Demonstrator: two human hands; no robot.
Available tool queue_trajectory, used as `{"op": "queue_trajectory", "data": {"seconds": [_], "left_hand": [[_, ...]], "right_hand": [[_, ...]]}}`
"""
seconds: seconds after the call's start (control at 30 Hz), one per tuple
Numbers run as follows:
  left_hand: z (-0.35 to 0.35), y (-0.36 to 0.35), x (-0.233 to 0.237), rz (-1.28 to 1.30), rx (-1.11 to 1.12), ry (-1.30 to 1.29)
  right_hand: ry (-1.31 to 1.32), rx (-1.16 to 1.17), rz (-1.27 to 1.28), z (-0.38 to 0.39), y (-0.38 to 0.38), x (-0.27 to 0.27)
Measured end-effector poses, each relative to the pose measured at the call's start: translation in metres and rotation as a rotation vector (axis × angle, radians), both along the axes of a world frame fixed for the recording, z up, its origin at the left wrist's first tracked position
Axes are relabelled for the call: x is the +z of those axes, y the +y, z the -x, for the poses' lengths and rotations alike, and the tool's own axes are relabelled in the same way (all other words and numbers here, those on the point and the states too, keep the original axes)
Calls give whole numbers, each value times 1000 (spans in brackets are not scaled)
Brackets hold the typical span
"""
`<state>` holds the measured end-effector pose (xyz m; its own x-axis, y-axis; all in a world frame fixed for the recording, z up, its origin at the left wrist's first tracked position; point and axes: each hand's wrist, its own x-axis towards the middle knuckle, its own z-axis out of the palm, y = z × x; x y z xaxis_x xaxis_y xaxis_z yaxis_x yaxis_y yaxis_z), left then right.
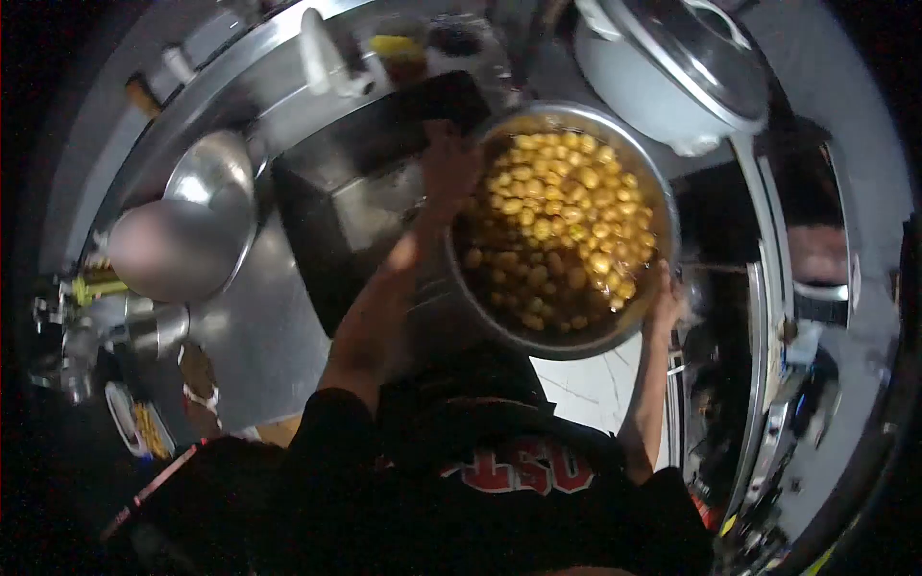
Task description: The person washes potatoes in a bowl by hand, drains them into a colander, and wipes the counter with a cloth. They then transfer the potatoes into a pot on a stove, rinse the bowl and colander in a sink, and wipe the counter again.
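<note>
Gripping the big metal bowl [576, 351] by opposite sides, your left hand [665, 302] and right hand [449, 173] had it beside the dark sink [370, 206]. Shiny, roundish yellow-brown pieces [557, 192] crowded its brownish liquid, kinda glossy; a lidded pot [634, 72] sat beyond.

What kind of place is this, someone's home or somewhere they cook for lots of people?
Probably a commercial kitchen, though I can't be sure: there's a steel counter with a sink, a large lidded pot, and a wide metal bowl of small yellowish pieces in liquid.
</note>
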<state>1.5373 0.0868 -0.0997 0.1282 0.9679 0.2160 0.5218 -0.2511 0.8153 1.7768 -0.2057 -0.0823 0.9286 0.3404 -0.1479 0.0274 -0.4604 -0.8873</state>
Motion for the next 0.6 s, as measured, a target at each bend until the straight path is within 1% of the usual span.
{"op": "queue_trajectory", "data": {"seconds": [0.03,0.1,0.13,0.17,0.2,0.23,0.27,0.33,0.37,0.4,0.43,0.47,0.5,0.53,0.57,0.6], "left_hand": [[6,3,-9,-168,-36,195],[21,-15,21,340,-71,-183],[43,-32,19,343,-25,-170],[62,-55,17,448,-55,-766],[87,-63,-10,410,-25,-815],[111,-71,-36,370,5,-862],[167,-73,-56,237,183,-793],[277,-77,-92,22,583,-587],[281,-75,-8,121,968,-764],[301,-70,17,138,994,-880],[332,-66,27,155,1018,-996],[367,-56,11,155,1021,-999],[404,-42,-20,297,966,-1051],[418,-35,-29,369,935,-1077],[424,-30,-28,441,903,-1099],[430,-26,-27,465,705,-1148]], "right_hand": [[130,-18,-302,23,16,22],[187,155,-248,-16,-9,-18],[441,79,-431,-14,-8,-15],[289,96,-254,-16,-8,-15],[143,100,-69,-19,-7,-15],[154,58,-99,-16,-3,-11],[165,8,-129,-9,-1,-7],[167,-1,-116,8,9,16],[167,-18,-115,15,13,22],[166,-16,-112,13,11,18],[166,6,-89,7,8,11],[165,28,-69,2,6,7],[163,30,-68,0,6,8],[151,58,-70,1,5,9],[139,86,-73,2,6,10],[138,84,-73,1,6,11]]}}
